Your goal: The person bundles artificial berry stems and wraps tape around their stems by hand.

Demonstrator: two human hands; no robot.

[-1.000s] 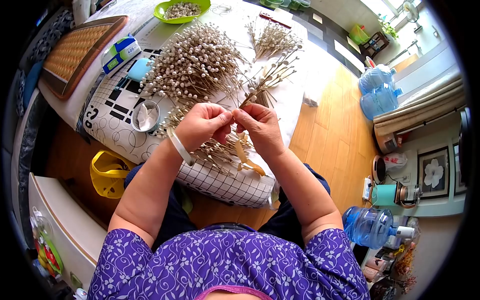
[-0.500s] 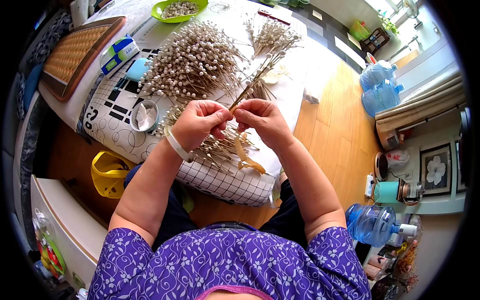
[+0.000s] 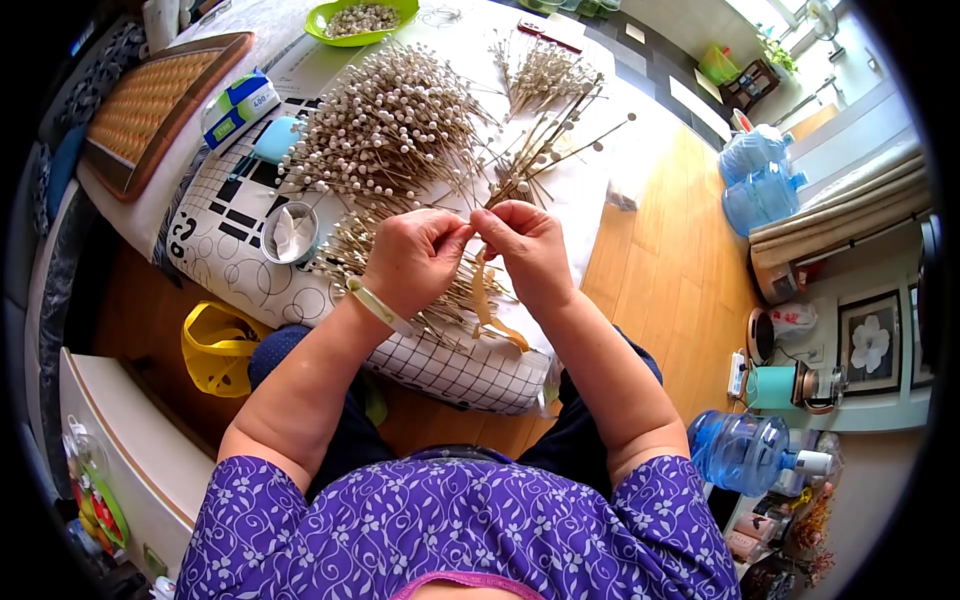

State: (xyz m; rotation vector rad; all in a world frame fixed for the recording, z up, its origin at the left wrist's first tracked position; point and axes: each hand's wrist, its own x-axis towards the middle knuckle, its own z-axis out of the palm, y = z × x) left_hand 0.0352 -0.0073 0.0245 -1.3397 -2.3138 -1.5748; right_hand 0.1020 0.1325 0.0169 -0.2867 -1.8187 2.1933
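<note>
My left hand (image 3: 420, 255) and my right hand (image 3: 525, 245) meet over the front of the table, both closed in a pinch. Between their fingertips is the lower end of a thin bundle of dried flower stems (image 3: 530, 165), which fan out up and to the right with small round heads. From beneath my right hand a tan strip of tape (image 3: 483, 295) hangs down in a curl. Exactly which fingers grip the stems and which the tape is partly hidden. Under and behind my hands lie loose pale-headed stems (image 3: 350, 245) and a large heap of them (image 3: 385, 125).
Another bunch of stems (image 3: 545, 75) lies at the back right near a red phone (image 3: 548, 36). A green bowl of round heads (image 3: 325, 38), a tissue pack (image 3: 240, 110) and a small cup (image 3: 288, 215) stand on the patterned table. A yellow bag (image 3: 215, 350) is on the floor.
Both hands have rolled and shifted slightly, with the left turned more knuckles-up. The stem bundle has spread wider, one stem pointing farther right. The tape still hangs below.
</note>
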